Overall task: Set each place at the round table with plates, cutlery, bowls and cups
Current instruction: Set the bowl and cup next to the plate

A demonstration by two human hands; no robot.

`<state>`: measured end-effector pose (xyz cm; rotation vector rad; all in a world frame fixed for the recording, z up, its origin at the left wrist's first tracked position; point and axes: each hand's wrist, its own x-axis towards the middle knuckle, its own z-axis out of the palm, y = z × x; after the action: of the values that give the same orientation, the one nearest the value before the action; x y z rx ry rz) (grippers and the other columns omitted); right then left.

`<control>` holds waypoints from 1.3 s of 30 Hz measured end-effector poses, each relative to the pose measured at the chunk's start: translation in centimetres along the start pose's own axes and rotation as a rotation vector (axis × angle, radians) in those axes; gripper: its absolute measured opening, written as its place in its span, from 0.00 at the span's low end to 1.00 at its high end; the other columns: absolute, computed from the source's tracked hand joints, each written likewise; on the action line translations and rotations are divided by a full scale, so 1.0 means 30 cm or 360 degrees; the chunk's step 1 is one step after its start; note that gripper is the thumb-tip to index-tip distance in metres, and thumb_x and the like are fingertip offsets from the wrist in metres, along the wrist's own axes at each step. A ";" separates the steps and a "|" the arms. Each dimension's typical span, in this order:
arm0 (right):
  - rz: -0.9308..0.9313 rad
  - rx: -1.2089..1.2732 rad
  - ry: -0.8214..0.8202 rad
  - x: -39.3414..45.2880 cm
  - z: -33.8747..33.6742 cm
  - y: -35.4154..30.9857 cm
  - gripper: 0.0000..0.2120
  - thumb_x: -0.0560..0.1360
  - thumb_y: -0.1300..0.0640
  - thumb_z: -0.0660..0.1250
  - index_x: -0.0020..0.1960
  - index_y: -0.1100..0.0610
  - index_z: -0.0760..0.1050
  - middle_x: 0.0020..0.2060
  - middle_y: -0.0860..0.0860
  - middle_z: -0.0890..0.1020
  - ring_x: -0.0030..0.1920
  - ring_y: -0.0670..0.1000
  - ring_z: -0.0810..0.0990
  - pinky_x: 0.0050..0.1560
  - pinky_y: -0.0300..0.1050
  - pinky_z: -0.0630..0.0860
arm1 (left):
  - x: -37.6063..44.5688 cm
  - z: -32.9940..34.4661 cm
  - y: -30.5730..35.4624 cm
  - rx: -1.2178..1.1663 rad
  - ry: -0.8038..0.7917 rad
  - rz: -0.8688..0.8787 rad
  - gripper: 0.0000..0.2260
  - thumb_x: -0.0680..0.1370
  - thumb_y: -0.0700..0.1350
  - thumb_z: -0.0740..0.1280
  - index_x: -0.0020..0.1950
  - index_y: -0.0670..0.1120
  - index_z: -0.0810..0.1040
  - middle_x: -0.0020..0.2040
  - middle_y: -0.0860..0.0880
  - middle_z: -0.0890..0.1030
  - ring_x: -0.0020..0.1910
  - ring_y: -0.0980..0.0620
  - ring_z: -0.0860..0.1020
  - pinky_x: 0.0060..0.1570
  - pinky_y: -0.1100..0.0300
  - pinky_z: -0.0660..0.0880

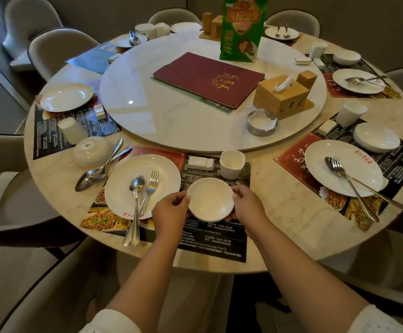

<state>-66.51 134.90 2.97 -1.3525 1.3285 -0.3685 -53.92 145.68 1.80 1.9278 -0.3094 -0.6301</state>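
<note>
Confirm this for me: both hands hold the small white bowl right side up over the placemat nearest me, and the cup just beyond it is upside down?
Not quite. In the head view the cup stands upright, mouth open. The rest holds: left hand and right hand hold the bowl right side up over the placemat.

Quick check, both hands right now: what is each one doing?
Left hand: holding the left rim of the bowl.
Right hand: holding the bowl's right rim.
</note>
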 end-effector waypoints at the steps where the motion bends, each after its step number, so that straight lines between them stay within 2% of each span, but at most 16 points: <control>1: -0.0002 0.0001 0.0014 -0.002 0.002 0.003 0.11 0.82 0.59 0.55 0.57 0.50 0.74 0.53 0.54 0.79 0.35 0.55 0.80 0.32 0.46 0.79 | -0.004 -0.002 -0.004 0.0015 -0.0009 0.0000 0.11 0.76 0.46 0.71 0.57 0.48 0.83 0.53 0.49 0.84 0.50 0.51 0.82 0.50 0.50 0.82; 4: 0.0003 0.0024 0.0037 -0.003 0.001 0.009 0.13 0.82 0.60 0.55 0.59 0.50 0.75 0.55 0.54 0.78 0.35 0.55 0.80 0.32 0.46 0.80 | -0.019 -0.008 0.002 0.0156 -0.0017 0.0036 0.12 0.77 0.48 0.69 0.59 0.50 0.82 0.54 0.51 0.84 0.53 0.52 0.81 0.55 0.49 0.79; 7: 0.0016 0.0065 0.0009 -0.010 -0.007 0.011 0.15 0.82 0.61 0.56 0.65 0.50 0.75 0.57 0.51 0.76 0.37 0.53 0.81 0.39 0.49 0.83 | -0.035 -0.013 0.009 0.0218 -0.0046 0.0047 0.14 0.78 0.47 0.68 0.63 0.51 0.80 0.57 0.51 0.83 0.56 0.51 0.79 0.59 0.48 0.77; 10: 0.0049 0.0142 -0.0032 -0.026 -0.014 0.019 0.18 0.82 0.62 0.57 0.69 0.51 0.72 0.61 0.51 0.74 0.42 0.51 0.80 0.44 0.49 0.83 | -0.065 -0.008 0.009 0.0031 -0.0095 -0.0044 0.16 0.78 0.44 0.68 0.65 0.50 0.78 0.60 0.50 0.81 0.58 0.50 0.78 0.59 0.48 0.77; 12: 0.0068 0.0199 -0.0086 -0.041 -0.019 0.026 0.20 0.81 0.64 0.58 0.70 0.50 0.71 0.64 0.53 0.74 0.47 0.52 0.81 0.46 0.48 0.83 | -0.096 0.003 0.004 -0.0126 -0.0084 -0.0116 0.16 0.78 0.41 0.67 0.66 0.48 0.77 0.61 0.49 0.80 0.56 0.51 0.78 0.57 0.50 0.79; 16: 0.0101 0.0272 -0.0239 -0.076 -0.030 0.049 0.22 0.80 0.66 0.60 0.72 0.53 0.68 0.63 0.56 0.76 0.57 0.55 0.80 0.56 0.50 0.80 | -0.164 0.018 -0.003 -0.0314 -0.0069 -0.0173 0.17 0.79 0.39 0.65 0.68 0.48 0.75 0.58 0.51 0.79 0.51 0.56 0.78 0.54 0.54 0.80; 20: 0.0089 0.0207 -0.0350 -0.108 -0.046 0.065 0.21 0.79 0.65 0.62 0.71 0.54 0.70 0.52 0.55 0.81 0.53 0.53 0.81 0.56 0.51 0.80 | -0.221 0.000 -0.006 -0.0332 -0.0079 -0.0132 0.16 0.79 0.39 0.64 0.67 0.48 0.76 0.59 0.52 0.78 0.49 0.59 0.78 0.55 0.55 0.79; 23: 0.0110 0.0178 -0.0210 -0.143 -0.037 0.073 0.22 0.80 0.63 0.59 0.72 0.52 0.67 0.53 0.56 0.80 0.50 0.55 0.82 0.51 0.51 0.81 | -0.248 -0.035 -0.016 -0.0319 -0.0078 -0.0078 0.16 0.79 0.39 0.65 0.66 0.47 0.77 0.59 0.51 0.80 0.51 0.57 0.79 0.58 0.52 0.79; 25: -0.0006 -0.0017 0.0018 -0.186 -0.019 0.065 0.19 0.78 0.60 0.60 0.68 0.48 0.71 0.57 0.55 0.78 0.49 0.54 0.81 0.48 0.51 0.81 | -0.257 -0.070 -0.015 -0.0347 -0.0080 -0.0042 0.12 0.79 0.38 0.65 0.61 0.47 0.79 0.57 0.48 0.81 0.53 0.54 0.81 0.56 0.53 0.79; 27: -0.0167 -0.0057 0.0141 -0.236 0.007 0.049 0.16 0.78 0.61 0.60 0.63 0.48 0.74 0.56 0.53 0.77 0.50 0.53 0.79 0.41 0.45 0.78 | -0.260 -0.114 -0.007 -0.0385 -0.0054 0.0011 0.10 0.79 0.36 0.63 0.56 0.46 0.80 0.54 0.46 0.83 0.52 0.52 0.82 0.51 0.58 0.80; 29: -0.0286 -0.0031 0.0123 -0.278 0.051 0.028 0.14 0.78 0.62 0.60 0.57 0.47 0.75 0.53 0.51 0.77 0.48 0.51 0.78 0.34 0.40 0.71 | -0.261 -0.172 0.006 -0.0462 -0.0013 0.0050 0.10 0.80 0.35 0.62 0.55 0.43 0.80 0.51 0.45 0.83 0.50 0.52 0.83 0.48 0.60 0.79; 31: -0.0326 0.0014 0.0038 -0.322 0.109 0.000 0.12 0.79 0.62 0.59 0.53 0.47 0.76 0.48 0.50 0.78 0.42 0.49 0.77 0.30 0.37 0.70 | -0.254 -0.239 0.011 -0.0514 0.0023 0.0083 0.10 0.80 0.35 0.62 0.54 0.44 0.80 0.48 0.45 0.84 0.48 0.51 0.83 0.46 0.60 0.79; 32: -0.0333 0.0048 -0.0004 -0.343 0.147 -0.014 0.11 0.79 0.61 0.59 0.51 0.47 0.77 0.47 0.49 0.79 0.42 0.48 0.78 0.31 0.39 0.74 | -0.245 -0.278 0.010 -0.0532 0.0037 0.0093 0.10 0.80 0.35 0.62 0.53 0.46 0.80 0.48 0.46 0.84 0.47 0.51 0.83 0.45 0.60 0.79; 34: -0.0356 0.0102 -0.0055 -0.385 0.236 -0.040 0.12 0.79 0.61 0.60 0.48 0.47 0.78 0.45 0.49 0.80 0.44 0.49 0.80 0.40 0.47 0.80 | -0.218 -0.365 -0.007 -0.0570 0.0044 0.0110 0.10 0.80 0.35 0.62 0.51 0.48 0.80 0.49 0.45 0.84 0.47 0.51 0.83 0.44 0.61 0.78; 35: -0.0377 0.0123 -0.0067 -0.405 0.285 -0.053 0.13 0.79 0.62 0.60 0.47 0.47 0.78 0.44 0.49 0.81 0.44 0.50 0.80 0.44 0.49 0.81 | -0.205 -0.415 -0.018 -0.0574 0.0042 0.0129 0.10 0.80 0.36 0.62 0.52 0.48 0.80 0.49 0.45 0.83 0.47 0.50 0.83 0.44 0.61 0.78; 39: -0.0438 0.0171 -0.0053 -0.490 0.480 -0.103 0.13 0.76 0.64 0.61 0.45 0.48 0.80 0.41 0.51 0.81 0.38 0.50 0.77 0.41 0.49 0.76 | -0.149 -0.627 -0.059 -0.0576 0.0029 0.0146 0.09 0.80 0.36 0.63 0.53 0.46 0.81 0.49 0.44 0.84 0.45 0.51 0.83 0.44 0.59 0.79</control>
<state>-57.75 153.09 7.96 -1.4469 1.0811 -0.5930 -47.29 162.98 7.62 1.5633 -0.2516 -0.5648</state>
